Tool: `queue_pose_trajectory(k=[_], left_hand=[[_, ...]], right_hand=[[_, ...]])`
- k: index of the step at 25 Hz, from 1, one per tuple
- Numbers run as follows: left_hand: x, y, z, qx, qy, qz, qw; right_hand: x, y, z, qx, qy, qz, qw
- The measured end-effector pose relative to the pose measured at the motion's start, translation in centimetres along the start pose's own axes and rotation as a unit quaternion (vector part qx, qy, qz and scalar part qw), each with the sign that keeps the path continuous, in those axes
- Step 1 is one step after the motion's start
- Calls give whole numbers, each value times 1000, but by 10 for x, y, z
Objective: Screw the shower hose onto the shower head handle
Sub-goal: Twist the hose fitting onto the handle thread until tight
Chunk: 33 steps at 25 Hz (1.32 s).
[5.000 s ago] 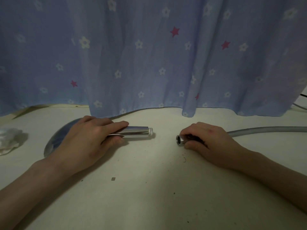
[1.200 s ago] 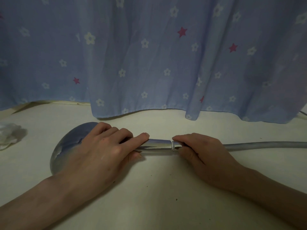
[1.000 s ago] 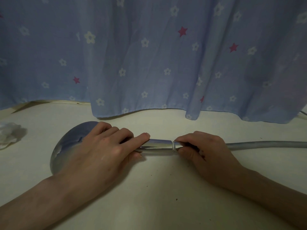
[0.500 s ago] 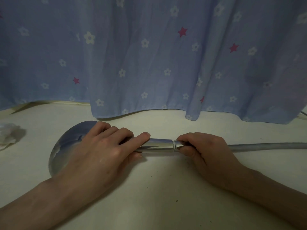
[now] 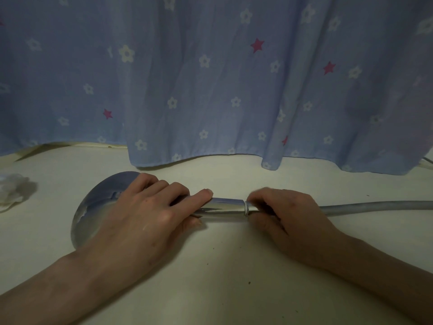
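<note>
We pin the shower head handle (image 5: 225, 204) to the bench (image 5: 234, 289) under our left hand (image 5: 150, 214), so our right hand (image 5: 285, 216), grip closed on the shower hose (image 5: 375, 205) nut, can twist.

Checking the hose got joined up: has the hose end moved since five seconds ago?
Yes. The hose end went left across the table; it now meets the handle.

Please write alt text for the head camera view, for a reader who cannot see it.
Two bare hands join a grey shower hose to a chrome shower head handle lying on a pale table: the left hand holds the handle, the right hand grips the hose end. A blue flowered curtain hangs behind.
</note>
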<state>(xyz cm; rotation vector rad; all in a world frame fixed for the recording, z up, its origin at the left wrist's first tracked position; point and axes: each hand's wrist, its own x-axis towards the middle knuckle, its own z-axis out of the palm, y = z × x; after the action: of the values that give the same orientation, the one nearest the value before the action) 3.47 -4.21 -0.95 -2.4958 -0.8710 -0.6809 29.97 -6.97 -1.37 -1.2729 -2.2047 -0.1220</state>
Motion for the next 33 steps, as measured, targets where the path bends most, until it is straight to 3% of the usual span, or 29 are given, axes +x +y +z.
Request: queue_pose_trajectory(k=[33], left_hand=[[0, 1, -1, 8, -1, 0, 1000]], right_hand=[[1, 5, 5, -42, 31, -25, 998]])
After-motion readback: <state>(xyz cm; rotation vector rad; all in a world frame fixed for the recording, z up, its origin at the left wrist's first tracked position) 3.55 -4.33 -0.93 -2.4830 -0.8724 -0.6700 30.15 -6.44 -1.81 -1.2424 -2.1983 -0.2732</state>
